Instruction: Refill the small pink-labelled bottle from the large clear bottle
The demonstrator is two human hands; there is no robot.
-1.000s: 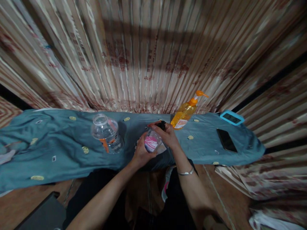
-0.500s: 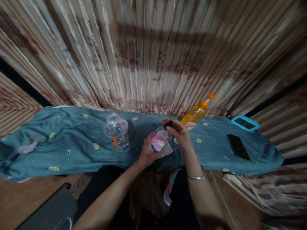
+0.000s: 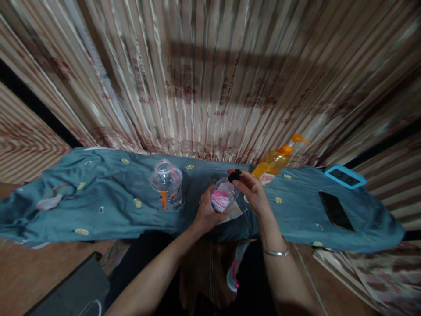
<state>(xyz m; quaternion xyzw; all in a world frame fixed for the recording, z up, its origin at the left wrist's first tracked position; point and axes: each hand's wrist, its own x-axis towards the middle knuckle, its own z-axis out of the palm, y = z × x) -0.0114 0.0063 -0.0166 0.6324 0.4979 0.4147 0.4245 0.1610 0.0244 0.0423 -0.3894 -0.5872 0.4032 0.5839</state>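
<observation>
1. Fingers of the left hand (image 3: 206,210): curled around the side of a small clear plastic bottle with a pink-and-white label (image 3: 221,198), which is tilted, its top leaning towards the right hand.
2. Right hand (image 3: 253,188): thumb and fingers brought narrowly together on a small black cap-like piece (image 3: 234,176) at the bottle's upper end. A silver metal bracelet (image 3: 276,253) circles the wrist.
3. Position of the bottle: between the two hands, above the near half of a blue-green patterned cloth (image 3: 112,188); a flat white paper-like piece (image 3: 234,213) lies just beside it, partly covered.
4. Stage of the work: judged to be midway. Bottle and black piece are both in hand, neither set down. Whether the black piece is seated on the mouth or free of it cannot be told, so fastening or removal cannot be called complete.
5. Surroundings, not held: to the left, a large clear plastic jar with orange markings (image 3: 167,188), upright, no lid visible; beyond the right hand, a yellow-orange transparent pump bottle (image 3: 271,164), partly hidden, contact uncertain; farther right, a light-blue-framed digital clock (image 3: 345,176) and, nearer the person, a black rectangular phone (image 3: 336,210).
</observation>
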